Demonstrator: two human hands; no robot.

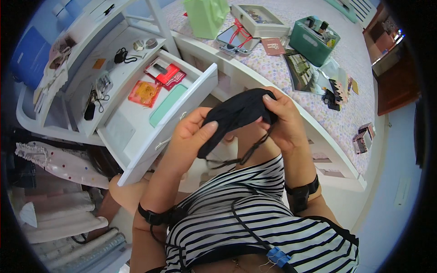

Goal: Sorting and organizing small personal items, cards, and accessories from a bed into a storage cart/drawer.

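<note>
Between both hands, above my lap, stretches a black cloth mask (232,116) with a thin dark strap dangling below it. My left hand (194,131) pinches one end, its thumb lying on top of the fabric. The opposite end is gripped by my right hand (281,117), thumb above and fingers partly hidden behind the cloth. Just to the left, a pulled-out white drawer (116,150) holds a mint-green flat case (168,105), an orange-red packet (145,92) and red packages (165,72).
The white desk (76,80) carries small items and cords. On the bed (273,73) stand a green storage bin (314,42), a lidded box (261,20) and a light-green bag (207,17). A white bed rail (239,70) runs beyond my hands. Clothes (61,163) hang at left.
</note>
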